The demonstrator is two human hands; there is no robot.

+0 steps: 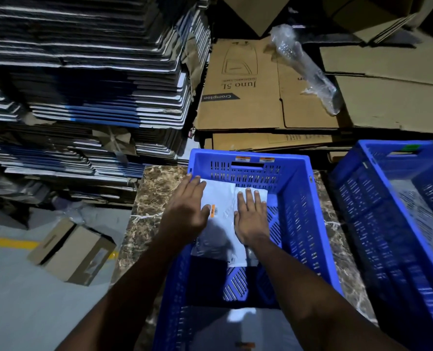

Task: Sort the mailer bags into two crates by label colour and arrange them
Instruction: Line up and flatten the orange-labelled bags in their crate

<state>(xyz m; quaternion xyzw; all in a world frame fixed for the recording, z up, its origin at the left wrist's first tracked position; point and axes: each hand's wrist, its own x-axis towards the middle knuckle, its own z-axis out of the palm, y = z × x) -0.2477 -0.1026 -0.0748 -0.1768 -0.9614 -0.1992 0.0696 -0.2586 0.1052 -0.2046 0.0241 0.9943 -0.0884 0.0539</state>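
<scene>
A blue slotted crate with orange stickers on its far rim sits in front of me on a marble-patterned table. White mailer bags lie flat in its far half; the top one carries an orange label. My left hand lies flat on the left side of the bags, fingers straight. My right hand presses flat on the right side of the bags. A second blue crate with a green sticker on its rim stands to the right and holds pale bags.
The marble table shows at both sides of the near crate. Tall stacks of flattened cartons rise at the left. Flat brown cardboard with a wad of clear plastic wrap lies behind. A small carton sits on the floor.
</scene>
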